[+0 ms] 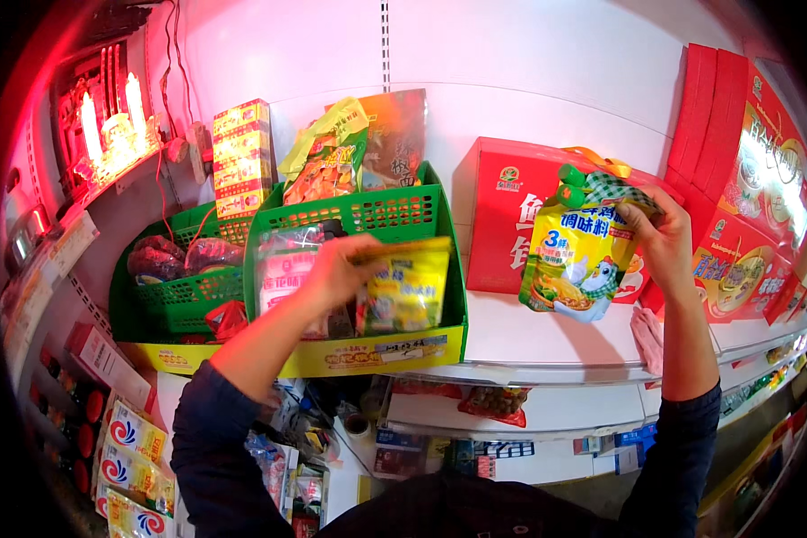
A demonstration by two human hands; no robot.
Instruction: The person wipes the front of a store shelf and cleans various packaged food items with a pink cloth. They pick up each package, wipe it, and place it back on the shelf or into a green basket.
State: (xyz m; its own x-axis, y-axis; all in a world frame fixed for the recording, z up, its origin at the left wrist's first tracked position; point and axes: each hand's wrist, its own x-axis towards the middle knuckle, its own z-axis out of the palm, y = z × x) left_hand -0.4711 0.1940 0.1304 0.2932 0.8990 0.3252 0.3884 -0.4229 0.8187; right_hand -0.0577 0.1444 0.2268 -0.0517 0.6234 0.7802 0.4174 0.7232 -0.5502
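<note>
My left hand (339, 269) is inside the front of a green plastic basket (350, 210), its fingers closed on the blurred top edge of a yellow seasoning packet (407, 296). Pink-and-white seasoning bags (288, 282) stand beside that packet, partly behind my wrist. Over on the right, my right hand (666, 235) grips the upper corner of a yellow spouted seasoning pouch (571, 262) with a chicken picture. Two green caps (571, 185) show at its top, so a second pouch seems to sit behind it. The pouch hangs in front of a red gift box (504, 215).
A second green basket (208, 296) with dark wrapped goods adjoins on the left, near a stack of small yellow boxes (242, 158). Lit electric candles (114, 128) and hanging wires occupy the left wall. Large red boxes (740, 188) are stacked right. A lower shelf (578, 410) runs below.
</note>
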